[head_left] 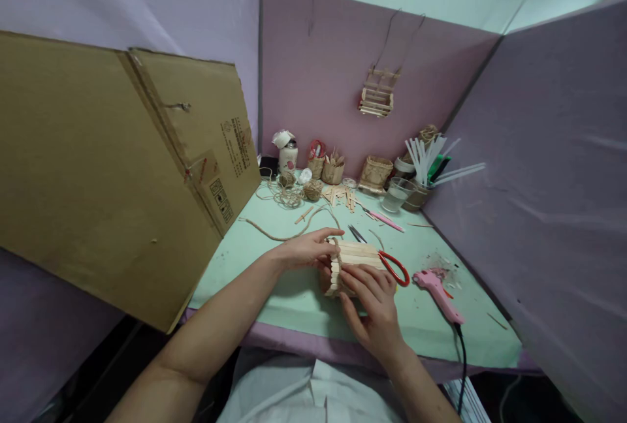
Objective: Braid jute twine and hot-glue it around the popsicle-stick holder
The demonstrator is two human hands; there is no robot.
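Observation:
A container covered with pale craft sticks (360,252) lies on its side near the table's front edge. My left hand (306,250) is at its left rim, thumb and fingers closed on jute twine (274,238) that runs along the rim. The twine's loose length curves over the table behind this hand. Over the near side of the container, my right hand (375,299) is wrapped with bent fingers, steadying it. Scissors (406,277) with red handles lie behind and beside the container, their blades partly hidden by it.
To the right rests a pink glue gun (441,294) with a black cord. Behind are a pink-handled knife (386,220), loose craft sticks (337,196), a twine ball (312,190), a water cup (396,196) and glue sticks (424,155). A cardboard sheet (122,168) leans at left.

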